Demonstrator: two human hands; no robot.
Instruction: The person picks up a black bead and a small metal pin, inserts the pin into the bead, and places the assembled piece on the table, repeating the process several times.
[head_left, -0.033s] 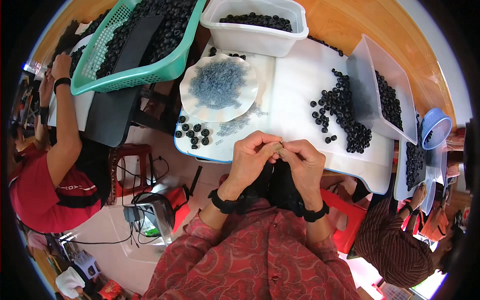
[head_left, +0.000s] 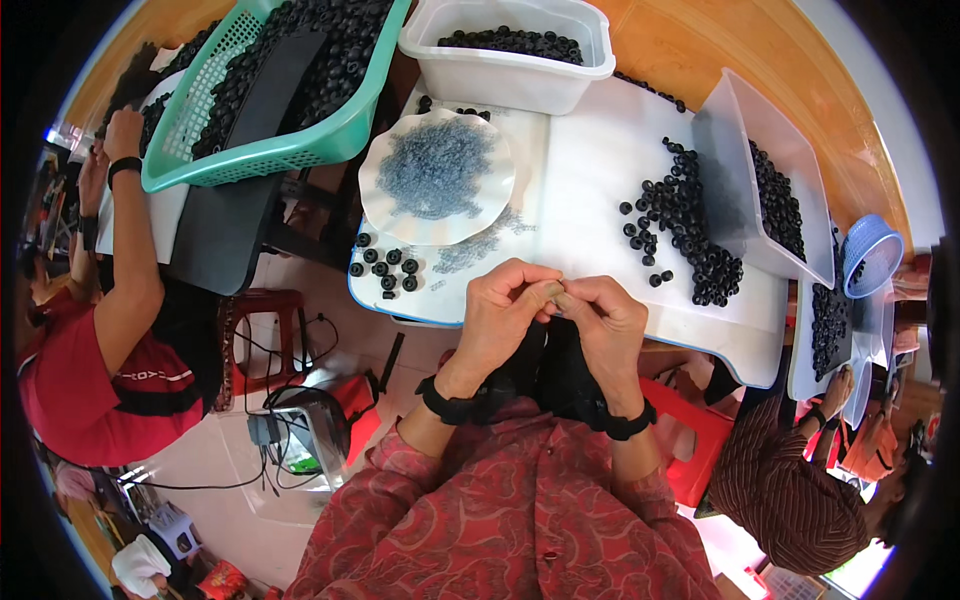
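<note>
Left hand and right hand meet fingertip to fingertip at lower centre, pinching a small part, mostly hidden, just off the white bench near edge. Seven black rings left; open board between. One scalloped plate.
</note>
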